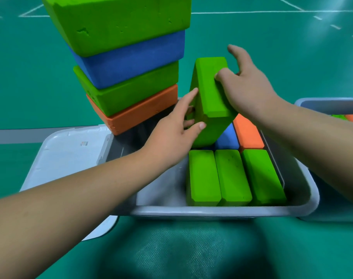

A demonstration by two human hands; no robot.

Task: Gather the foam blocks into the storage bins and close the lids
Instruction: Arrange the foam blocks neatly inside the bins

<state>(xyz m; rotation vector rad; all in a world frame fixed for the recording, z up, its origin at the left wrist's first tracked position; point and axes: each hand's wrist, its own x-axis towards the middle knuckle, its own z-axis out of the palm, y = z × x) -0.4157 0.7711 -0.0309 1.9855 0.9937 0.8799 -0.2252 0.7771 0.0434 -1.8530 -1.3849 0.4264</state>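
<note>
My left hand (175, 127) and right hand (246, 89), arms stretched forward, both grip a tilted green foam block (210, 97) over the grey storage bin (211, 211), just beyond three green blocks (234, 176) lined up inside.

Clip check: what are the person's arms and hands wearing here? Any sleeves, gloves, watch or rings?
Nothing worn is visible. The left hand and right hand are ungloved, with no rings on the fingers that show. The left forearm and right forearm are bare to the frame edge: no sleeves, watch or wristbands.
</note>
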